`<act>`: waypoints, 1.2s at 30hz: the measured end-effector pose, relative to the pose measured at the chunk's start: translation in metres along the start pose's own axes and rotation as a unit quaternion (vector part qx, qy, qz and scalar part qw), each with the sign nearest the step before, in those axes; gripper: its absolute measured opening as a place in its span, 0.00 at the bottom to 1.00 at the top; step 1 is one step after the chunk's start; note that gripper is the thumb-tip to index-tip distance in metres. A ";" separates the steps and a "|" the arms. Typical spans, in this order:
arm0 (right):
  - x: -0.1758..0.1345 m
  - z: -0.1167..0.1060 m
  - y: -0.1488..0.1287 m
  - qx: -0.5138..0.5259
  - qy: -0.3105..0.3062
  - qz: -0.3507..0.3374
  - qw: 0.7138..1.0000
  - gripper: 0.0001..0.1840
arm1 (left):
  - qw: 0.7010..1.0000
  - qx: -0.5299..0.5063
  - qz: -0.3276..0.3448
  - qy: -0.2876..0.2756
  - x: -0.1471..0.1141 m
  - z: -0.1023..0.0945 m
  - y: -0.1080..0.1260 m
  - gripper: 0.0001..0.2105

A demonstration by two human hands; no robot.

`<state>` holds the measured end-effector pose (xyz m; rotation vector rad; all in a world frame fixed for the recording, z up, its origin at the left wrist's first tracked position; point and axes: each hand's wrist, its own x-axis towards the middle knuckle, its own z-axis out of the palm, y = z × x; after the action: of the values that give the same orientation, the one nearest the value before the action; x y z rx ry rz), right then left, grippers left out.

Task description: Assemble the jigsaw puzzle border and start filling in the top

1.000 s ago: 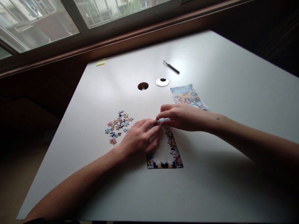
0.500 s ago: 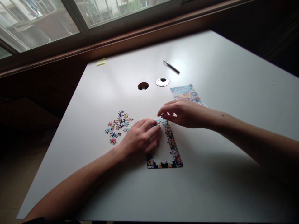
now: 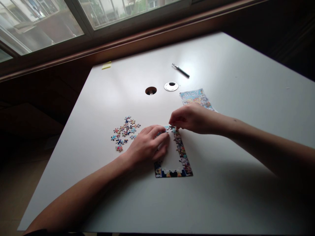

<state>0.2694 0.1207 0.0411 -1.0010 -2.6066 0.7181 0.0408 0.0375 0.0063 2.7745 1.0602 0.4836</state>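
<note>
A jigsaw border (image 3: pixel 181 150) forms a hollow rectangle on the white table, its inside showing bare tabletop. My left hand (image 3: pixel 150 142) rests over its left side and upper left corner, fingers bent and slightly apart, hiding that stretch. At the top right corner of the border, my right hand (image 3: pixel 189 117) pinches a small dark puzzle piece (image 3: pixel 171 126) between thumb and fingertips. The piece is mostly covered by the fingers. Left of my left hand lies a pile of loose puzzle pieces (image 3: pixel 124 131).
Behind my right hand lies a colourful picture sheet (image 3: pixel 197 96), partly covered by it. Farther back are a round cable hole (image 3: pixel 151 90), its silvery cover ring (image 3: pixel 171 86) and a pen (image 3: pixel 180 70). A yellow sticky note (image 3: pixel 106 65) is at the far left edge.
My right hand has lowered slightly, bringing the puzzle piece down to the border's top right corner, and its fingers have drawn closer together. My left hand has stayed in place.
</note>
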 end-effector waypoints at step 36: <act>0.000 -0.001 -0.002 -0.044 -0.036 -0.060 0.997 0.06 | 1.000 0.007 0.009 0.016 0.000 0.001 0.000 0.16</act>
<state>0.2690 0.1199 0.0430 -0.8465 -2.7549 0.6269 0.0408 0.0374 0.0050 2.7990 1.0496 0.5266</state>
